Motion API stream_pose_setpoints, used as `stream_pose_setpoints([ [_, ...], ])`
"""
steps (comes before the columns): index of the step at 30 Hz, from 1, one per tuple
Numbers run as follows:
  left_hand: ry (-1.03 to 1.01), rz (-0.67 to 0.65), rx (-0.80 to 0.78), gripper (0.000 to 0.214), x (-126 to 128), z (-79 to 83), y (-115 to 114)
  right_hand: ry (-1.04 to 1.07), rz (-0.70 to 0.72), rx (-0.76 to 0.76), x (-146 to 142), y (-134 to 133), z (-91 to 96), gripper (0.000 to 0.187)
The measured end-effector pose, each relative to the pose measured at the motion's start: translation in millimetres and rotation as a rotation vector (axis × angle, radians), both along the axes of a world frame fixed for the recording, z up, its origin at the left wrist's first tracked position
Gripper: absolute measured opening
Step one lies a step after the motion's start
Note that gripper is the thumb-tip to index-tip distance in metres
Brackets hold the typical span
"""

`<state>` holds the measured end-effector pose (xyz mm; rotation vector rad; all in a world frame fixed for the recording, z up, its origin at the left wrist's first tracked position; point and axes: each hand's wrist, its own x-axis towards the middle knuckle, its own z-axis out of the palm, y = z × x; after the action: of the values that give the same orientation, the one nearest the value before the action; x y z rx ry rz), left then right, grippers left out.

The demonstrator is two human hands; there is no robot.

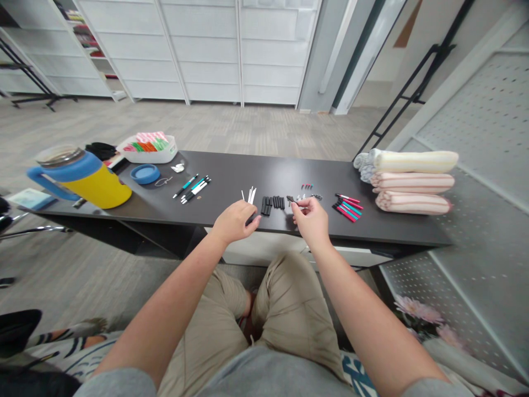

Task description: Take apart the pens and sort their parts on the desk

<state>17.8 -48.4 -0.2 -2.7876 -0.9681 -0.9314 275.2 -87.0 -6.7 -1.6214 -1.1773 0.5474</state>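
Note:
Near the front edge of the desk, my left hand (235, 222) is curled round a small black piece (250, 219), only partly visible. Several thin white sticks (252, 194), like pen refills, lie just beyond it. My right hand (313, 221) pinches a small dark piece (291, 200) between thumb and fingers. Between both hands sit rows of short black tubes (273, 204). Small red and teal bits (306, 186) and tiny silvery parts (316, 197) lie behind my right hand. To its right are red and teal pen barrels (347, 208); at left lie several click pens (195, 189).
A yellow and blue mug (103, 184), a blue lid (145, 173) and a white basket (171, 148) of colourful packets occupy the desk's left side. Rolled towels (415, 184) are stacked at its right end. A perforated panel (487, 121) stands on the right.

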Motion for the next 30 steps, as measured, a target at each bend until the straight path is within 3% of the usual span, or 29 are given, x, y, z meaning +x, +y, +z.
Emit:
stream_pose_setpoints([
  [4, 0.0, -0.001, 0.005, 0.012, 0, -0.2, 0, 0.236, 0.07, 0.067, 3, 2, -1.5, 0.032],
  [7, -0.001, 0.0, 0.008, 0.012, 0, -0.4, 0, 0.282, 0.103, 0.074, 3, 2, -1.3, 0.031],
  [16, 0.004, 0.005, 0.003, 0.012, 0, 0.0, 0, 0.006, 0.077, 0.016, 0, -1, 2.0, 0.027],
  [24, 0.007, 0.011, 0.0, 0.012, 1, 0.0, -1, -0.363, 0.194, 0.003, -8, -2, 3.4, 0.025],
  [30, 0.013, 0.013, 0.0, 0.011, 1, 0.7, -1, -0.523, 0.237, -0.001, -11, -1, 3.2, 0.026],
])
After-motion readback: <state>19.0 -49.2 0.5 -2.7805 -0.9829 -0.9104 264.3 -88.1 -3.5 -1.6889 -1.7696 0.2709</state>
